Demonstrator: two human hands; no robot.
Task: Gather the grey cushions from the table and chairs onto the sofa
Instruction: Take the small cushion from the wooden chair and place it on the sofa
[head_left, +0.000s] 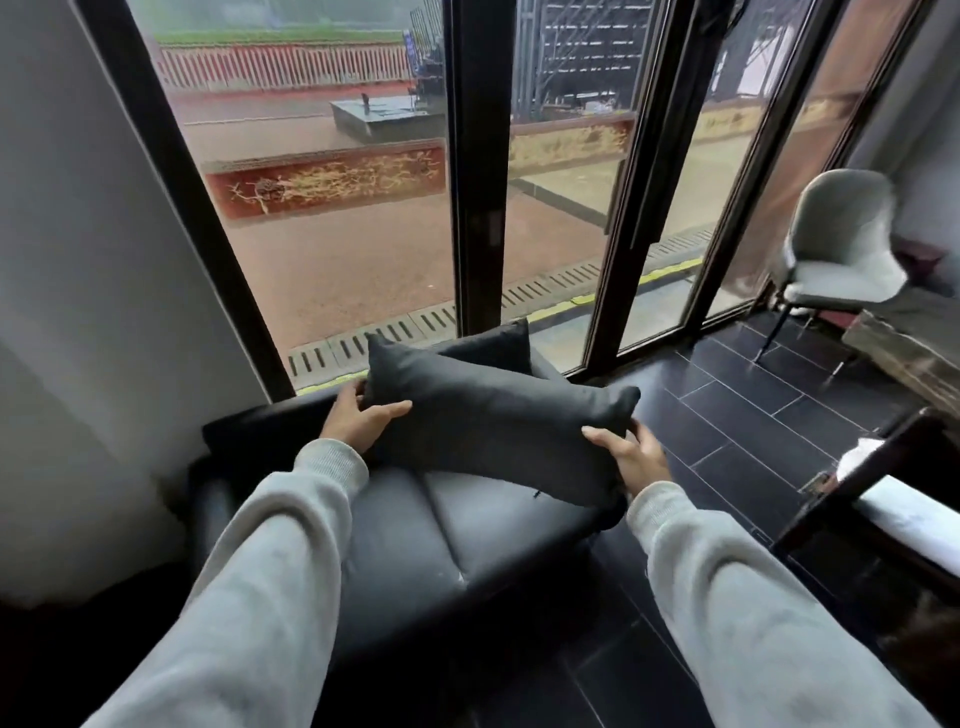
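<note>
Two arms in pale grey sleeves (270, 561) are extended from the near edge of the view. A dark grey cushion (493, 426) is held between both hands above the seat of the sofa (405, 540). The left hand (358, 421) is closed on the cushion's left end, thumb laid across its near face and fingers wrapped behind. The right hand (636, 457) is clamped on the lower right corner, thumb on top, fingers underneath. The cushion is tilted, its left end higher and farther. No contact with the seat can be confirmed; the sofa's near seat pads are uncovered.

Just behind the held cushion, a second dark cushion (493, 345) is seen propped upright at the far end of the sofa, partly hidden by the first.

To the right, a dark tiled floor (737, 410) is noted, with a dark wooden chair frame (852, 499) at the near right. Farther right stands a rough wooden table (909, 353), and beyond it a grey upholstered chair (841, 249). Tall glass doors (478, 182) close the far side.
</note>
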